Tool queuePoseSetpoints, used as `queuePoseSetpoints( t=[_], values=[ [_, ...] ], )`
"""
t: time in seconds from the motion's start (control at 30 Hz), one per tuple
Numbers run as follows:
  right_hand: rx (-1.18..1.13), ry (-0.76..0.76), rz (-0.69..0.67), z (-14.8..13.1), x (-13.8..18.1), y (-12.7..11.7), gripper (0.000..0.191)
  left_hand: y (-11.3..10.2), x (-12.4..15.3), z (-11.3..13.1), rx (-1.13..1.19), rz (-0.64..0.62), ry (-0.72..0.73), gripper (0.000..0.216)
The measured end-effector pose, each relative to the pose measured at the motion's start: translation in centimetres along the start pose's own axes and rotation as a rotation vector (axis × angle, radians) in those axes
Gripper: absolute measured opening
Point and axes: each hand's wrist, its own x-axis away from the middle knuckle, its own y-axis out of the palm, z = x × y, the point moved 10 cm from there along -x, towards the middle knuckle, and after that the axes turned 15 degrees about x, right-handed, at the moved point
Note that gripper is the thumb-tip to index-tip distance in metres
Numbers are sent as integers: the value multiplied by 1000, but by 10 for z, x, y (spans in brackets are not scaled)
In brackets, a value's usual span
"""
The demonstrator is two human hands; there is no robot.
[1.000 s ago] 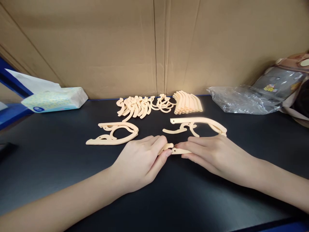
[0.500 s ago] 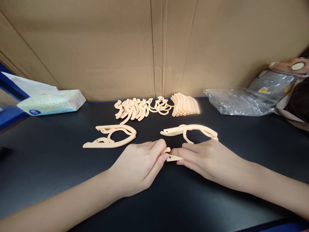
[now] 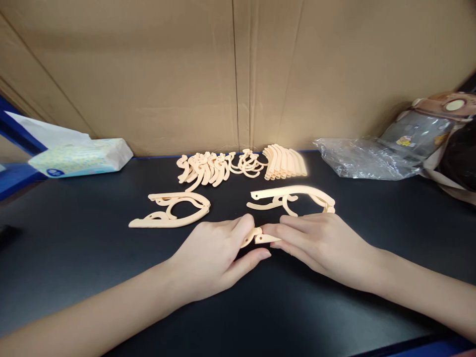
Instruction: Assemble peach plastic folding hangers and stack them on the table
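Note:
My left hand [image 3: 219, 255] is closed on a small cream plastic hanger piece [image 3: 252, 237] with a hole and rounded end; its thumb is stretched forward, off the piece. My right hand [image 3: 316, 243] pinches a straight cream hanger arm [image 3: 267, 239], whose holed end meets or nearly meets the left piece. How much of each part lies under my fingers is hidden. Just beyond my right hand rests a folding hanger [image 3: 293, 191], its arms spread apart and its near edge partly covered by my knuckles. Another folding hanger [image 3: 189, 218] lies beyond my left hand.
Along the cardboard wall [image 3: 167, 74] lie a heap of curved cream pieces [image 3: 208, 166], several hooks [image 3: 247, 162] and a stack of hanger arms [image 3: 285, 161]. A tissue pack [image 3: 89, 157] stands at left. At right are a clear plastic bag [image 3: 368, 157] and a see-through bottle [image 3: 412, 131].
My left thumb has come off the piece and stretched out, showing more of it. The right folding hanger's upper arm has swung away from its lower one.

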Motion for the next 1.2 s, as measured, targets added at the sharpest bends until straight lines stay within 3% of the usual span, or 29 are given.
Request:
queuePoseSetpoints(
  t=[0.83, 1.2],
  values=[
    [44, -23, 187, -4, 3, -22, 23, -2, 2, 5, 24, 34, 65, 24],
    [115, -54, 147, -4, 6, -14, 19, 1, 1, 14, -150, 6, 122, 30]
  ],
)
